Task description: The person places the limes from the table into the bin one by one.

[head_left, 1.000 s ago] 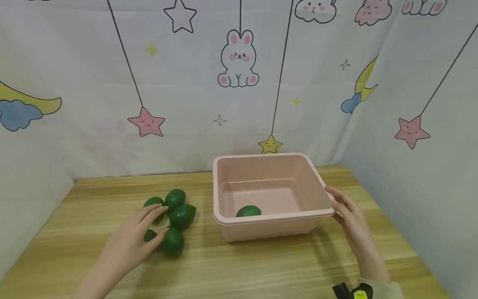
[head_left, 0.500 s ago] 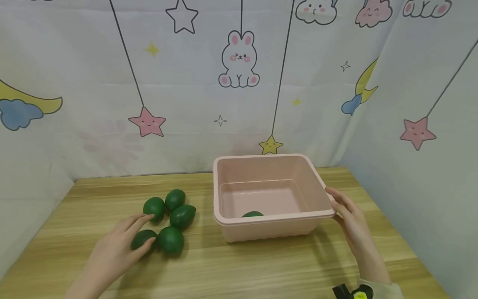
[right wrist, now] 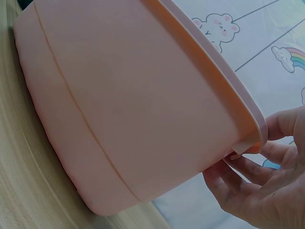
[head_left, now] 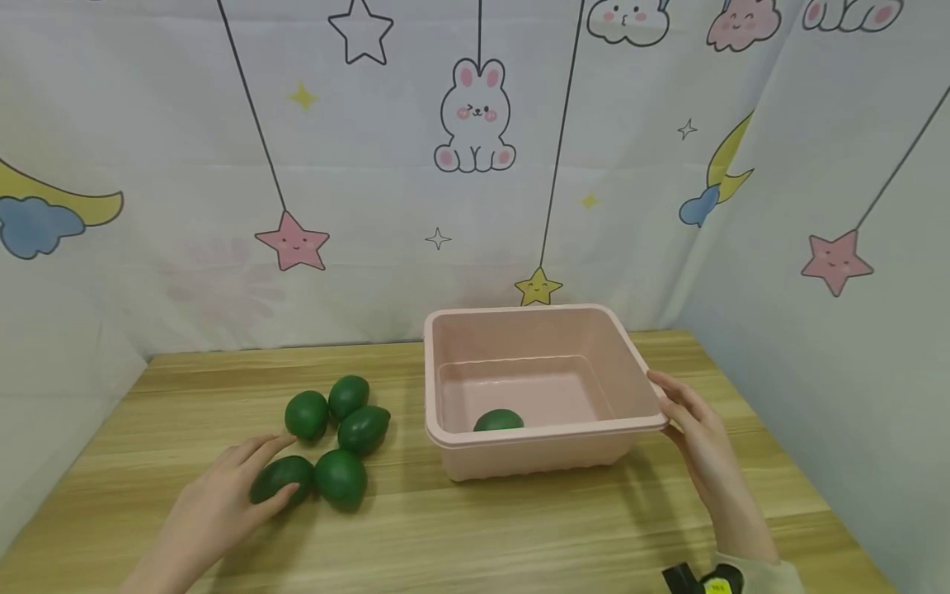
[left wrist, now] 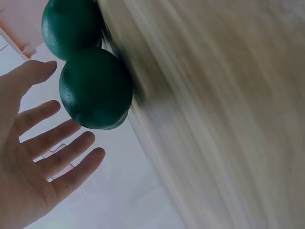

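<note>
My left hand (head_left: pixel 218 499) reaches around a dark green, egg-shaped fruit (head_left: pixel 285 480) at the front left of a small group. In the left wrist view its fingers (left wrist: pixel 69 155) are spread and extended beside the fruit (left wrist: pixel 95 88), thumb apart on the other side. Several matching smooth green fruits (head_left: pixel 364 430) lie close by on the table, one with a pointed tip. My right hand (head_left: pixel 693 433) grips the right front rim of a pink plastic basin (head_left: pixel 545 453), thumb on top and fingers underneath. Inside the basin is one green fruit (head_left: pixel 499 420), partly hidden by the front rim.
The wooden tabletop (head_left: pixel 519 536) ends at a pale curtain (head_left: pixel 356 305) printed with stars and a rabbit. The curtain also runs along the right side. A black-and-yellow device (head_left: pixel 712 584) sits at my right wrist.
My left hand has drawn back to the left, from over the group to the front left fruit, uncovering the others. The fruit in the basin has shifted slightly. My right hand stays on the rim.
</note>
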`<state>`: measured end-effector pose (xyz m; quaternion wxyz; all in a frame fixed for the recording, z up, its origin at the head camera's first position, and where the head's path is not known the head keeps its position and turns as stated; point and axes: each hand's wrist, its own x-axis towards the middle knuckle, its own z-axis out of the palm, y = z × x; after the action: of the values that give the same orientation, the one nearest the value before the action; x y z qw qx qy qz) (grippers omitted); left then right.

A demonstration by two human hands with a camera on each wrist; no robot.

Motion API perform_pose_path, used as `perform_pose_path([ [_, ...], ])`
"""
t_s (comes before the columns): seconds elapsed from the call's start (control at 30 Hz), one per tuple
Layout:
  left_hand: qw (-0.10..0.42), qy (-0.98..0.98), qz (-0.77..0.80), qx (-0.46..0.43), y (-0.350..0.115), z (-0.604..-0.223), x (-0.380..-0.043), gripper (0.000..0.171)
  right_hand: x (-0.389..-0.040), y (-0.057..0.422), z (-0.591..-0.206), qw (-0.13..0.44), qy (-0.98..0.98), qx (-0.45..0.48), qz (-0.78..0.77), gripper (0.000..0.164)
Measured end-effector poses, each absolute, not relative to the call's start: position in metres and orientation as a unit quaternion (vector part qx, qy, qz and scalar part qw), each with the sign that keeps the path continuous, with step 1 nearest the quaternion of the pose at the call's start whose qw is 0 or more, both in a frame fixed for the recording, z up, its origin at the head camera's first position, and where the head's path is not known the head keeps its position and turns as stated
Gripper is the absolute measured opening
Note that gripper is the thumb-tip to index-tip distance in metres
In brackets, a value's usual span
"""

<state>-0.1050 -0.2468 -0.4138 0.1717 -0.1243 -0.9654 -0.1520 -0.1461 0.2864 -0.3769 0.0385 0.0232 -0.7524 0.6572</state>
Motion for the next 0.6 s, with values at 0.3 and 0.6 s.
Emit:
perform_pose_path([
  [0.3, 0.141, -0.970, -0.158, -0.116, -0.2513, -0.4192, -0.1068, 0.060, -0.1461, 0.2868, -0.3777, 0.040, -0.752, 0.023, 0.657, 0.047],
  [0.6, 0.093, -0.975, -0.169, -0.110, -0.2516, -0.4225, -0.1071, 0.057, -0.1461, 0.2862, -0.3773, 0.040, -0.758, 0.021, 0.651, 0.048],
])
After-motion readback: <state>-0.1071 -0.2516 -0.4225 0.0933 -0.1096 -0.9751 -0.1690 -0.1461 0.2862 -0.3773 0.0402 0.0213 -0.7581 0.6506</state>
